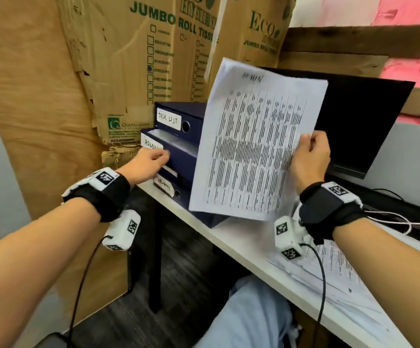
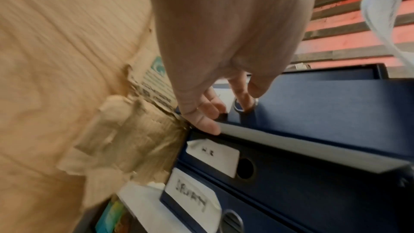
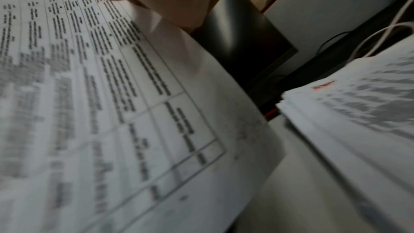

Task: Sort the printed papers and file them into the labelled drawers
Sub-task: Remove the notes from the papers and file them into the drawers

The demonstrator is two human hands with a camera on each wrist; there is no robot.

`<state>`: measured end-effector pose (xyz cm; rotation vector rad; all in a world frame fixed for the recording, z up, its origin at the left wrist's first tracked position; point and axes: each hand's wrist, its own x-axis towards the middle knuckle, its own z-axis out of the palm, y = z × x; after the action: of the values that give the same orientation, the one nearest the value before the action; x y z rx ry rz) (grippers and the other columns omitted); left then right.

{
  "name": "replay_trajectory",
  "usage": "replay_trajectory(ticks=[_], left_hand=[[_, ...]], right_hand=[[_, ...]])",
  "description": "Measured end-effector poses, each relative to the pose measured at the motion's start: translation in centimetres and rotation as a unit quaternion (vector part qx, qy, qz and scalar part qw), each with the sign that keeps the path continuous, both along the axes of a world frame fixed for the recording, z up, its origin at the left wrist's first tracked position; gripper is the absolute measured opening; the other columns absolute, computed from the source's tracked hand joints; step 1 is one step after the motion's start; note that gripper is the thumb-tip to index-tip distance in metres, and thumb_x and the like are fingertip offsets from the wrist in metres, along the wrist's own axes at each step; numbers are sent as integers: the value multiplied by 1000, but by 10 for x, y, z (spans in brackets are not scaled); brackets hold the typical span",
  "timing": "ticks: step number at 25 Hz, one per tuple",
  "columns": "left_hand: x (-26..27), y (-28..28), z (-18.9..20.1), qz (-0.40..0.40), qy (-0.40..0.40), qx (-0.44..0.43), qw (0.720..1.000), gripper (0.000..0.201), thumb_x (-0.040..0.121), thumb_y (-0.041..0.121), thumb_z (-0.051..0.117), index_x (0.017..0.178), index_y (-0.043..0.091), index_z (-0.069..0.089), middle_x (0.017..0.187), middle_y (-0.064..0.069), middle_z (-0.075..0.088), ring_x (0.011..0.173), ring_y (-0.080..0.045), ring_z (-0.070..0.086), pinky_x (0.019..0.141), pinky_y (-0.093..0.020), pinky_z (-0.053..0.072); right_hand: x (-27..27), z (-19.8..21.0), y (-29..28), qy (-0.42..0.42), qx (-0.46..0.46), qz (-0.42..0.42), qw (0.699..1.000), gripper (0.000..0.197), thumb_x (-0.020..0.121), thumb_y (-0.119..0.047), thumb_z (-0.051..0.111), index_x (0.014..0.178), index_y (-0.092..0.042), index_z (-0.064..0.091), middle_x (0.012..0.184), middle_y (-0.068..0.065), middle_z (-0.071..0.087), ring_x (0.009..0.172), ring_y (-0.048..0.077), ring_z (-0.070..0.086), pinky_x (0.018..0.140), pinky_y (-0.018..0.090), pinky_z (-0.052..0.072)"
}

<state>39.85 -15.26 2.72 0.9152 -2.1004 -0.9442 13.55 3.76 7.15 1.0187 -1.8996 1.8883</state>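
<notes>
A dark blue drawer unit stands on the white desk, with labels TASK LIST and ADMIN and a third label lower down. The ADMIN drawer is slid out a little. My left hand has its index finger hooked in that drawer's ring pull. My right hand pinches the right edge of a printed sheet and holds it upright in front of the unit. The sheet carries a table of text.
A stack of printed papers lies on the desk at the near right, the same stack in the right wrist view. A black monitor stands behind. Tall cardboard boxes close off the left and back. Cables run along the right.
</notes>
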Motion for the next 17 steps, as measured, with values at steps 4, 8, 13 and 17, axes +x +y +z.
replay_trajectory(ticks=[4,8,13,17], left_hand=[[73,11,17,-20,-29,70,997,48,95,55,41,98,13,65,100,-4,61,92,-15,54,89,-33,44],[131,26,30,10,-70,96,993,86,69,84,41,113,13,64,110,-2,64,103,-17,56,91,-32,46],[165,37,45,22,9,143,989,78,80,76,39,115,12,67,117,-18,64,97,-21,60,91,-37,52],[168,51,65,-39,130,218,966,65,75,69,41,105,21,72,109,-1,72,98,-11,68,82,-28,58]], right_hand=[[32,34,-32,-5,-27,46,999,16,102,-22,41,89,-13,43,70,-11,41,60,1,38,58,24,29],[77,46,-74,-44,-6,101,994,27,101,-25,42,74,-25,39,70,-12,42,64,6,41,65,23,31],[126,52,-105,-73,15,135,988,18,100,-23,44,86,-11,46,88,2,52,82,18,46,69,24,32],[147,63,-109,-114,22,132,984,16,101,-20,41,88,-11,44,89,2,50,82,19,43,66,20,28]])
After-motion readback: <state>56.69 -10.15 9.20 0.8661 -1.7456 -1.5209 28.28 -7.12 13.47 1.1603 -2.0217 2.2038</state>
